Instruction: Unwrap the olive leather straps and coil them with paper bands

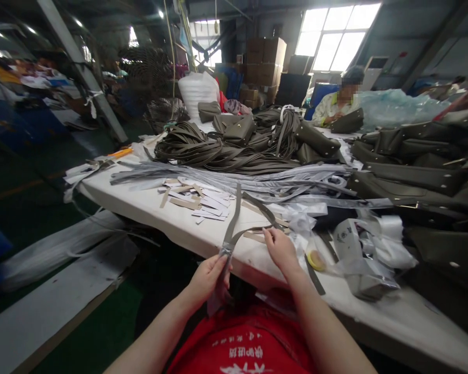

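My left hand [210,275] is closed on a dark grey-green strap [233,221] at the table's front edge, where a clear plastic wrap surrounds it. The strap's end sticks up over the white table. Another part of the strap curves right to my right hand [280,249], whose thumb and fingers pinch it. Small white and tan paper strips [212,202] lie just beyond my hands. Behind them stretches a row of plastic-sleeved straps [218,176], with a large pile of bare dark straps [218,153] farther back.
Dark green leather-like bags [413,182] are heaped at the right. A yellow tape roll [316,260] and a plastic-wrapped packet [359,254] lie right of my right hand. Across the table sits a person [335,106]. A slanted metal pole [86,72] stands at the left.
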`<act>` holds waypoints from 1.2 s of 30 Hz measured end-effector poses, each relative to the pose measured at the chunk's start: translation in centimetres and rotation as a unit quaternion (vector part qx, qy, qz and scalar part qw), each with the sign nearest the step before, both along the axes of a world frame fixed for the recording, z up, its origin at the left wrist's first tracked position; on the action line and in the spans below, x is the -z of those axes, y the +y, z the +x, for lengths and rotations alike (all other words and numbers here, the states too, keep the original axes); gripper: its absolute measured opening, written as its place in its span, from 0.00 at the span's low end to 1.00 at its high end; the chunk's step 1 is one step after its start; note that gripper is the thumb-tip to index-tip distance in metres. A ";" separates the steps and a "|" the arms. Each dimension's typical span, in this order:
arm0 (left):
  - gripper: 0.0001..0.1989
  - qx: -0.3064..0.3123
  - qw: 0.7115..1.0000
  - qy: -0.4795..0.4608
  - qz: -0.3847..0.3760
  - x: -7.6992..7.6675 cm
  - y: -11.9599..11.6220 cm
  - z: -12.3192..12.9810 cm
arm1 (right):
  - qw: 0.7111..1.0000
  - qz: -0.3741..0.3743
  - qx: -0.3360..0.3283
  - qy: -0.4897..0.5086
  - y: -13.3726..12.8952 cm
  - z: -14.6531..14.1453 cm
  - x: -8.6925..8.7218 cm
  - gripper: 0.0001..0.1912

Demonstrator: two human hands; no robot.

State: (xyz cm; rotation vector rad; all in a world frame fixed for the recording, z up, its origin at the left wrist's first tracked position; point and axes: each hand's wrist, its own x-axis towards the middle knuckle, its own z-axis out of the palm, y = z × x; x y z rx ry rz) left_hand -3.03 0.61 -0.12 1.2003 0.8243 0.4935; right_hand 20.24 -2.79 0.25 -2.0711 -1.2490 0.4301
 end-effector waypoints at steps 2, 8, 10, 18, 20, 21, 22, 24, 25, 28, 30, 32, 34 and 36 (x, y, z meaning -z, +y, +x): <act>0.27 0.005 1.000 0.005 -0.001 0.3 0.5 -0.3 | 0.997 -0.024 0.045 -0.055 -0.1 2.6 0.4 0.15; 0.25 0.023 1.000 0.006 0.017 1.2 0.3 0.2 | 0.983 -0.088 0.058 -0.151 0.8 5.7 1.8 0.14; 0.25 0.016 0.999 0.008 0.035 1.3 0.2 0.4 | 0.980 -0.096 0.051 -0.166 1.3 5.7 2.1 0.08; 0.24 0.009 0.999 0.002 0.046 1.4 0.6 -0.2 | 0.986 -0.077 0.012 -0.149 0.9 6.0 0.8 0.09; 0.24 0.018 0.999 0.004 0.050 1.4 0.7 -0.3 | 0.990 -0.071 -0.017 -0.117 -1.2 6.7 -1.1 0.10; 0.24 0.025 0.998 0.005 0.052 1.5 0.7 -0.3 | 0.993 -0.070 -0.040 -0.086 -2.8 7.2 -2.3 0.11; 0.23 0.033 0.998 0.006 0.054 1.5 0.7 -0.4 | 0.994 -0.068 -0.066 -0.054 -4.7 7.8 -3.6 0.14; 0.23 0.049 0.997 0.008 0.057 1.5 0.8 -0.4 | 0.978 -0.074 -0.159 0.113 -9.1 9.2 -6.5 0.18; 0.23 0.056 0.997 0.009 0.058 1.5 0.8 -0.3 | 0.962 -0.082 -0.205 0.162 -11.4 10.0 -7.7 0.19; 0.23 0.075 0.995 0.017 0.068 1.3 0.9 -0.2 | 0.906 -0.128 -0.332 0.228 -16.7 12.4 -10.1 0.31; 0.23 0.091 0.993 0.022 0.077 1.1 0.9 -0.1 | 0.954 -0.161 -0.202 0.151 -18.5 13.6 -10.2 0.33; 0.22 0.107 0.990 0.027 0.085 0.8 0.9 0.0 | 0.986 -0.162 0.030 -0.021 -18.8 14.3 -9.7 0.28; 0.22 0.120 0.988 0.036 0.093 0.6 0.8 0.0 | 0.968 -0.118 0.177 -0.136 -18.3 14.0 -9.0 0.24; 0.22 0.130 0.985 0.046 0.104 0.5 0.7 0.0 | 0.979 -0.054 0.172 -0.091 -17.1 12.4 -8.6 0.23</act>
